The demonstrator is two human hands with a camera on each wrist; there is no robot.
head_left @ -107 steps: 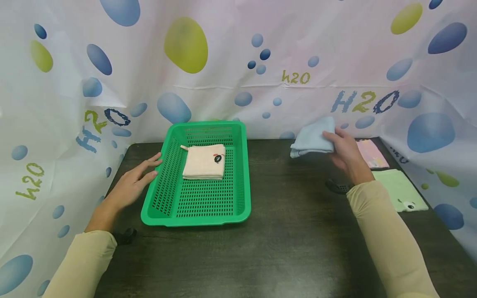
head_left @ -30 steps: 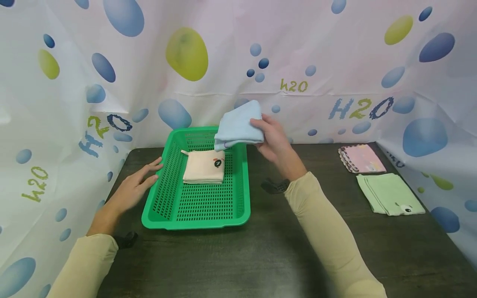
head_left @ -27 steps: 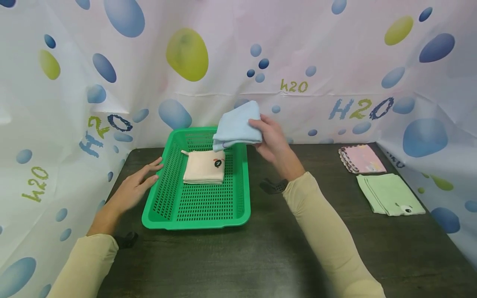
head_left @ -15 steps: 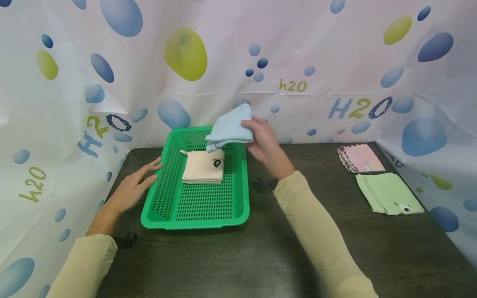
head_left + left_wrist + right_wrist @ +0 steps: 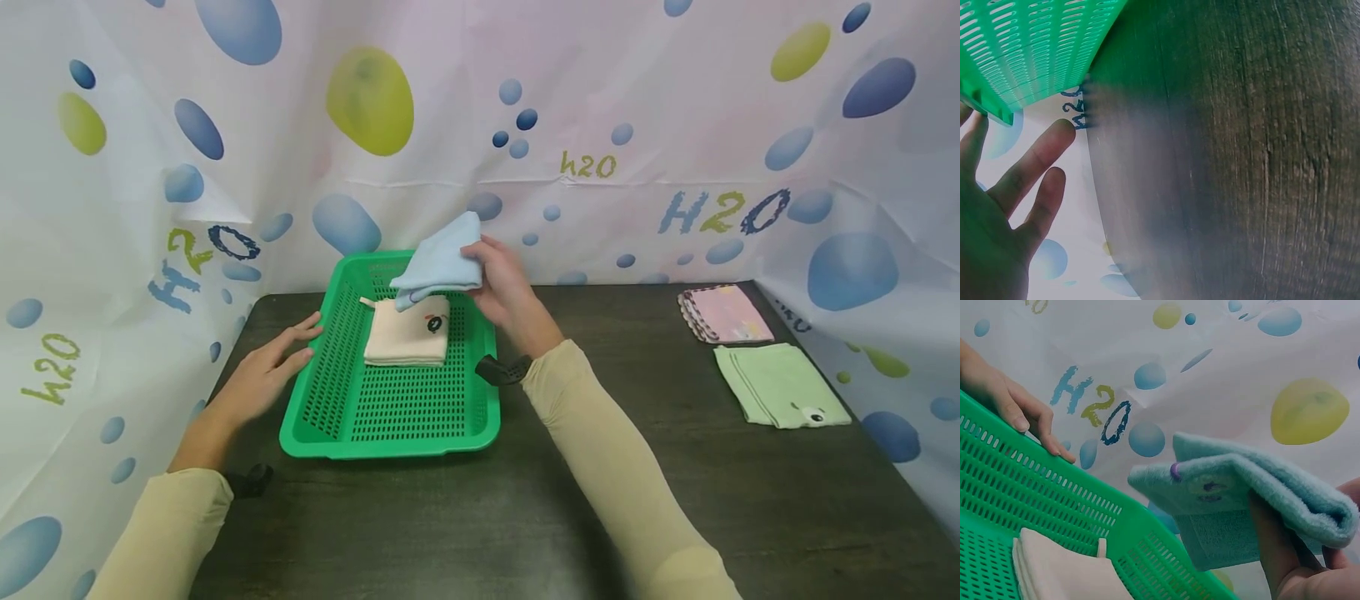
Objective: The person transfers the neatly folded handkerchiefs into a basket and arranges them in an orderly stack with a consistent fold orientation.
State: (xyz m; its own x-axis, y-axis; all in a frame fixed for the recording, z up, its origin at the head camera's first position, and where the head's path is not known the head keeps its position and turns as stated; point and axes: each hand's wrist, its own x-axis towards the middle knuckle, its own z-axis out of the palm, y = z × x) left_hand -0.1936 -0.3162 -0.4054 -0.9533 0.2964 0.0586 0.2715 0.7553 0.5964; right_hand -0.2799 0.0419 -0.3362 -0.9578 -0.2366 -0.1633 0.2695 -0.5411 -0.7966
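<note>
My right hand (image 5: pixel 506 287) pinches a folded light-blue towel (image 5: pixel 441 258) by its right side, thumb on top and fingers beneath. The towel is held in the air over the back right part of a green plastic basket (image 5: pixel 408 444). In the right wrist view the towel (image 5: pixel 1222 500) shows a small purple loop and an embroidered patch. Inside the basket lies a folded cream towel (image 5: pixel 405 333) with a dark printed mark. My left hand (image 5: pixel 262 371) rests with straight fingers at the basket's left rim; in the left wrist view its fingers (image 5: pixel 1038 156) are spread beside the basket wall (image 5: pixel 1029 50).
At the right of the dark table (image 5: pixel 360 533) lie a folded pink towel (image 5: pixel 727 314) with a checked edge and a folded green towel (image 5: pixel 780 385). A patterned white curtain (image 5: pixel 585 83) stands behind the table and along both sides.
My right hand has carried the light-blue towel leftward from the table's right part to above the basket, lowering slightly lately. The left hand stays at the rim; the basket has not visibly moved.
</note>
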